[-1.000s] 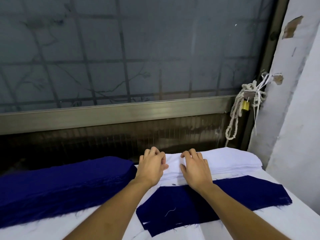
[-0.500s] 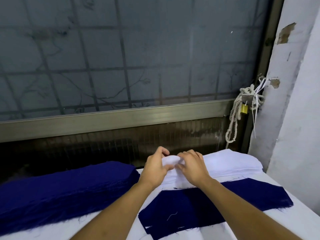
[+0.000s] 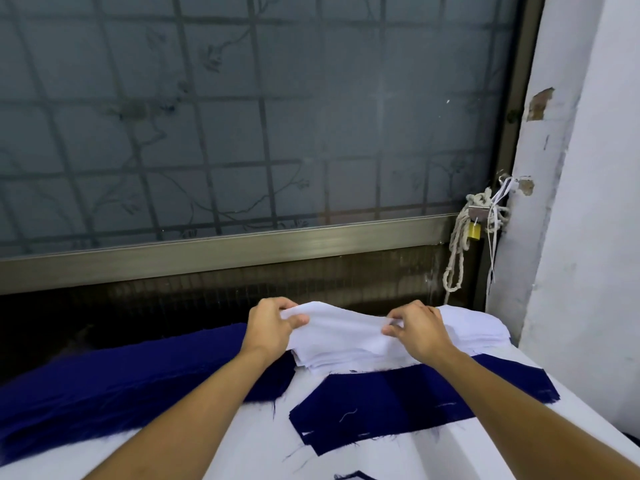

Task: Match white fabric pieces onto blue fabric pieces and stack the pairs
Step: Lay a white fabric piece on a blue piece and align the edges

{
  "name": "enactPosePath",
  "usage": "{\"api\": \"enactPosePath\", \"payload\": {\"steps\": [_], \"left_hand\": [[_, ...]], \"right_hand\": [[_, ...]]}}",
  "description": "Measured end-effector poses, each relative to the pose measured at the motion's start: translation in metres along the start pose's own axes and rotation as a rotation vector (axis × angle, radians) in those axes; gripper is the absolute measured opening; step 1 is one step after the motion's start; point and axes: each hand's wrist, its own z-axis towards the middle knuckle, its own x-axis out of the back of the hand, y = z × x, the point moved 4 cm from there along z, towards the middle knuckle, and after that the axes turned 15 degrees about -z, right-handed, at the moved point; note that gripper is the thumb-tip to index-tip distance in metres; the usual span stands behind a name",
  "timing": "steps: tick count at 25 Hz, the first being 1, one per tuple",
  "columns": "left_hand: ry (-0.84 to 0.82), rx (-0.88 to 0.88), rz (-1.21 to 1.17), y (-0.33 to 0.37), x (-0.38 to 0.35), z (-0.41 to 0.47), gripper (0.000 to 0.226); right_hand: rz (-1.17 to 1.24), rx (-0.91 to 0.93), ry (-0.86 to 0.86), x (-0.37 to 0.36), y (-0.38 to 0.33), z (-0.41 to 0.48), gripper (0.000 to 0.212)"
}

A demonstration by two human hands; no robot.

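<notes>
White-draped table (image 3: 242, 455) below window (image 3: 311, 116): left hand (image 3: 270, 327) and right hand (image 3: 420, 329), each grip pinched on top white piece (image 3: 343, 327).

White table (image 3: 225, 455) bears blue stack (image 3: 104, 386), white stack (image 3: 478, 330), blue piece (image 3: 398, 403).

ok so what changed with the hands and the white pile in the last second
Both hands rested on the white stack; now the left hand and right hand pinch the top white piece, have spread apart along it and lift it. The single blue piece in front and the blue stack at left stayed put.
</notes>
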Motion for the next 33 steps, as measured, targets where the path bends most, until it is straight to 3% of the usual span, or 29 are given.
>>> {"api": "enactPosePath", "payload": {"steps": [4,9,11,15,20,26,33], "left_hand": [[0.016,0.037,-0.008,0.007,0.049,-0.034,0.003],[0.062,0.080,-0.024,0.004,0.112,-0.087,0.019],[0.114,0.103,-0.051,-0.004,0.137,-0.114,0.019],[0.221,0.186,-0.151,-0.033,0.179,-0.168,0.019],[0.295,0.230,-0.184,-0.065,0.206,-0.214,0.018],[0.365,0.219,0.066,-0.098,0.218,-0.256,0.034],[0.404,0.254,0.284,-0.130,0.207,-0.287,0.038]], "right_hand": [[-0.110,0.031,-0.017,0.025,-0.002,-0.029,0.016],[-0.155,0.034,-0.036,0.048,-0.015,-0.074,0.023],[-0.039,0.048,-0.068,0.048,-0.020,-0.099,0.023],[0.414,0.014,-0.141,0.035,-0.031,-0.159,0.039],[0.665,-0.095,-0.076,0.021,-0.044,-0.208,0.028],[0.498,-0.148,-0.054,-0.004,-0.046,-0.243,0.046],[0.149,-0.086,0.033,-0.022,-0.045,-0.263,0.041]]}}
